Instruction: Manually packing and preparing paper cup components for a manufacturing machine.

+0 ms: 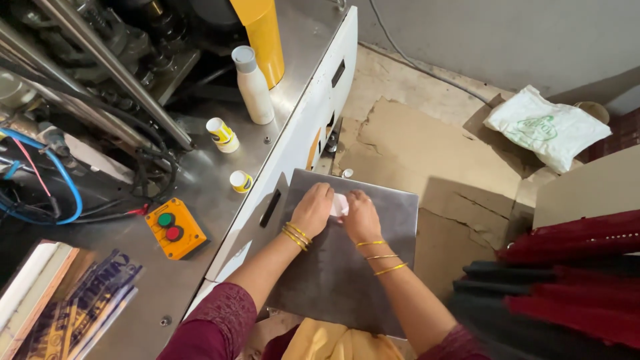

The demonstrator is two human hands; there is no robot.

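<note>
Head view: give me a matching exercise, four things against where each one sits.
Things:
1. white bottle
2. orange button box
3. white plastic bag
4. small white piece

Places:
A. between the left hand and right hand, over the metal plate
B. on cardboard by the far wall
C. upright beside the yellow cylinder
D. on the machine top, near the black cables

Pairs: 1-C, 2-D, 3-B, 4-A
</note>
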